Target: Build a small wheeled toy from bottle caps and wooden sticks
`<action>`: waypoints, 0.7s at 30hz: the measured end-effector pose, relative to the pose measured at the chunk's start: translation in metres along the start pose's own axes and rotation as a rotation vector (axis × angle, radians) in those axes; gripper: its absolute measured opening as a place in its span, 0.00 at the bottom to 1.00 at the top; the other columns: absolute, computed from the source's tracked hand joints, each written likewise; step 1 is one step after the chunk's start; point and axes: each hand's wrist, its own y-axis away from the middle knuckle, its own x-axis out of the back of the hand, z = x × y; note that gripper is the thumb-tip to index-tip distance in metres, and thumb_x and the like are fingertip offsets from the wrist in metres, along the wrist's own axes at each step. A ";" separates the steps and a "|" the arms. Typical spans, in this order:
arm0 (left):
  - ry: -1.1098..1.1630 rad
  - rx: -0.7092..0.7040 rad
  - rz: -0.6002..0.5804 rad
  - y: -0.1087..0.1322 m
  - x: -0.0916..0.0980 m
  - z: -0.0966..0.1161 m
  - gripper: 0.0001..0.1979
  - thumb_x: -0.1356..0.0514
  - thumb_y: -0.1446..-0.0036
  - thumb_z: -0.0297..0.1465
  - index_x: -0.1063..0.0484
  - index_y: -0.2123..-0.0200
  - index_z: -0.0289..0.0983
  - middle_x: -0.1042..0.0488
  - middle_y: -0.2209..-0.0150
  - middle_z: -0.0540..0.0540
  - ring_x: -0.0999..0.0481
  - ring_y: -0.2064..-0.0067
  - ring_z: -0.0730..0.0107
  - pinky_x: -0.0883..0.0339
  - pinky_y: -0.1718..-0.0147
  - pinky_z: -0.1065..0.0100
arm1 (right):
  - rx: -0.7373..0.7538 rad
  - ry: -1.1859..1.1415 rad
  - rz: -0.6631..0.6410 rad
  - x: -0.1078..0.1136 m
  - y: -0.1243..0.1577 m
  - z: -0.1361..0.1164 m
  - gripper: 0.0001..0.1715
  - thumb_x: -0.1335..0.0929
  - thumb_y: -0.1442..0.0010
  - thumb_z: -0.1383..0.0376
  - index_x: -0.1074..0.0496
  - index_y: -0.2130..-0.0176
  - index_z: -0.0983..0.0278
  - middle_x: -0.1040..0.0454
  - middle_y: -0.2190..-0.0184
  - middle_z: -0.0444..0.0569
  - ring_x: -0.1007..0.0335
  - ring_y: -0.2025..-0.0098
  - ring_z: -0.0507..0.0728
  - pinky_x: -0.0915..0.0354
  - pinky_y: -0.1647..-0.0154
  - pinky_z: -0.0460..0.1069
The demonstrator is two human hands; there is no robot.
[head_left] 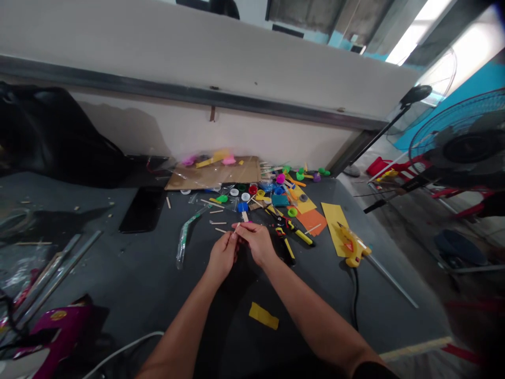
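Near the middle of the grey table (145,279), my left hand (223,255) and my right hand (257,242) meet fingertip to fingertip. Both have their fingers pinched together on a small pale stick (237,227), whose tip shows between them. Just beyond the fingers lies a blue bottle cap (243,207) with a pale stick beside it. Wire cutters with yellow and black handles (300,232) rest right of my right hand. A yellow paper strip (263,316) lies between my forearms.
A yellow glue gun (355,249) sits on yellow paper at the right, its cord running forward. A black phone (142,209), a clear plastic tube (183,245) and cardboard (216,176) lie left and behind. Colored caps are scattered behind my hands. A fan (465,147) stands at the right.
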 end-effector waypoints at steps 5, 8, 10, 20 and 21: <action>0.083 0.179 -0.133 0.000 0.008 0.014 0.22 0.44 0.48 0.50 0.32 0.74 0.35 0.42 0.83 0.55 0.46 0.85 0.79 0.53 0.88 0.75 | -0.009 -0.031 -0.013 0.004 -0.002 -0.004 0.13 0.27 0.57 0.59 0.24 0.71 0.64 0.32 0.84 0.40 0.41 0.83 0.48 0.44 0.81 0.45; 0.142 0.193 -0.216 0.003 0.013 0.021 0.20 0.44 0.47 0.47 0.30 0.72 0.34 0.40 0.81 0.54 0.46 0.84 0.81 0.55 0.87 0.76 | -0.037 -0.088 -0.005 0.004 -0.001 -0.005 0.15 0.26 0.59 0.58 0.26 0.71 0.65 0.36 0.87 0.38 0.42 0.85 0.47 0.48 0.84 0.44; 0.180 0.193 -0.278 0.005 0.016 0.023 0.18 0.43 0.46 0.45 0.29 0.70 0.34 0.40 0.80 0.54 0.46 0.83 0.81 0.55 0.86 0.76 | -0.057 -0.132 -0.002 0.005 -0.001 -0.007 0.16 0.25 0.60 0.58 0.27 0.72 0.66 0.36 0.87 0.38 0.43 0.86 0.47 0.49 0.84 0.44; 0.036 0.078 -0.280 0.006 0.015 0.021 0.20 0.41 0.48 0.48 0.30 0.71 0.35 0.39 0.81 0.54 0.45 0.84 0.81 0.51 0.86 0.76 | -0.112 -0.263 -0.064 0.003 0.003 -0.010 0.17 0.24 0.61 0.57 0.31 0.76 0.65 0.38 0.86 0.36 0.45 0.86 0.45 0.49 0.86 0.43; 0.032 0.078 -0.279 0.005 0.015 0.021 0.20 0.42 0.48 0.49 0.30 0.71 0.35 0.39 0.82 0.54 0.45 0.84 0.81 0.51 0.86 0.76 | -0.104 -0.262 -0.071 0.002 0.003 -0.009 0.17 0.24 0.61 0.58 0.31 0.76 0.64 0.38 0.86 0.36 0.45 0.86 0.45 0.48 0.86 0.43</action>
